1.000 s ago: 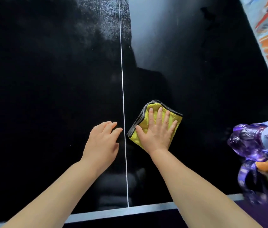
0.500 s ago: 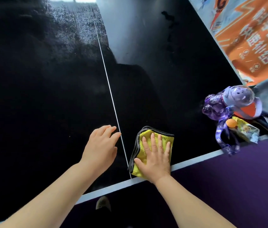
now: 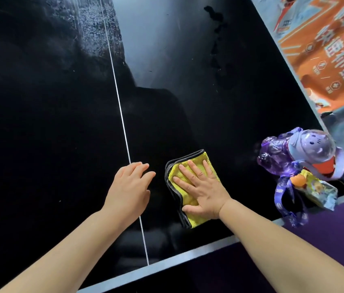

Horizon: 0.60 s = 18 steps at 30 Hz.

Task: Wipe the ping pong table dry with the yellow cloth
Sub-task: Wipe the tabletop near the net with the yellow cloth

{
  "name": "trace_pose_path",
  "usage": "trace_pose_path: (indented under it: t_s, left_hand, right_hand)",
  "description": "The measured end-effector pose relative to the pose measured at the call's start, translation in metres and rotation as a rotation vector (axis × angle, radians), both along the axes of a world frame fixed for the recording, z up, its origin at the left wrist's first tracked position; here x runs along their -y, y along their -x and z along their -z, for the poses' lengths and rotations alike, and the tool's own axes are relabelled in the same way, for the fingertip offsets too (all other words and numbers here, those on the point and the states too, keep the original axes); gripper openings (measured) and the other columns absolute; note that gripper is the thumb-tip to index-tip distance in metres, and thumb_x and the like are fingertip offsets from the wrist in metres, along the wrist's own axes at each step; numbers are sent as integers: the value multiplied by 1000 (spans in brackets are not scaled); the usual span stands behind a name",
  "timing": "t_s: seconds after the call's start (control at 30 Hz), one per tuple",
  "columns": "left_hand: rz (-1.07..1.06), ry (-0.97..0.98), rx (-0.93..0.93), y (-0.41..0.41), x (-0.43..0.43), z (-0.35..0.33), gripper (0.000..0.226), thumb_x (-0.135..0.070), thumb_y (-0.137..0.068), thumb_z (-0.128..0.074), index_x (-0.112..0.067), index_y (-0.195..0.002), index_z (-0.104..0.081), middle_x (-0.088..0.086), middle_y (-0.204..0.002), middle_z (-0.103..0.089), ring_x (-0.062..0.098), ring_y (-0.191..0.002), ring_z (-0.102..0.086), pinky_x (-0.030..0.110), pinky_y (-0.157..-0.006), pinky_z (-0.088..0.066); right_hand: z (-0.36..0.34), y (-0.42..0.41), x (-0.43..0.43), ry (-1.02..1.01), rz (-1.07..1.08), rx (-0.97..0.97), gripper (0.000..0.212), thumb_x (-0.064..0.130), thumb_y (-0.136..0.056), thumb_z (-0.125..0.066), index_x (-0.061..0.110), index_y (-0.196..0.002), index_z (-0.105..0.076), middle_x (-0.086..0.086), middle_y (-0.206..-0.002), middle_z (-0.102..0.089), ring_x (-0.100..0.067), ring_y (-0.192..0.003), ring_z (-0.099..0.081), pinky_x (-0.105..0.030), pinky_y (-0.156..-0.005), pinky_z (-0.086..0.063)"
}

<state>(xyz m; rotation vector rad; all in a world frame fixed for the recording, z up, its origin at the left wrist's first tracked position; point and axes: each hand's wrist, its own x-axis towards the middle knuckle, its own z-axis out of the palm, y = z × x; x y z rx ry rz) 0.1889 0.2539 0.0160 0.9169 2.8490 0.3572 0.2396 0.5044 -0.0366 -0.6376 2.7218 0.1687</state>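
The right hand (image 3: 204, 195) presses flat fingers on the yellow cloth (image 3: 192, 219) near the tabletop (image 3: 40, 123) edge, the left hand (image 3: 129, 191) hovers loosely open, and far droplets (image 3: 90, 28) seem not yet wiped.

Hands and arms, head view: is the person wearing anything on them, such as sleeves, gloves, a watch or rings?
Nothing worn shows. The left forearm and right forearm are bare to the frame edge, no sleeves. The left hand and right hand have no gloves; no watch or band at either wrist, no rings on the fingers that show.
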Motion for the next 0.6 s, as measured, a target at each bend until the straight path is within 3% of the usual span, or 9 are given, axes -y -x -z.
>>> trace_pose_path:
  t_s: [0.23,0.37,0.6]
  left_hand:
    - [-92,-17,28,63,-60,6,58,-11,-52,-86,-10,-108,-69,12,-114,-65,33,-111,-59,45,-89,-49]
    - [-151,-28,26,91,-80,5,57,-10,-54,-85,-9,-109,-68,13,-116,-64,34,-112,-58,47,-91,-49]
    - [-221,-11,13,110,-95,7,56,-12,-56,-85,-9,-109,-68,12,-115,-65,33,-112,-58,46,-91,-50]
  right_hand:
    - [3,101,-40,18,-44,24,83,77,-86,-24,34,-155,-5,-4,-164,-5,-31,-151,3,-59,-117,-1]
    - [2,151,-56,-4,-74,7,81,77,-86,-13,37,-152,12,-1,-163,15,-29,-149,19,-58,-117,11]
    - [1,215,-63,-9,63,-42,79,78,-82,1,40,-146,25,1,-162,21,-27,-148,23,-57,-117,15]
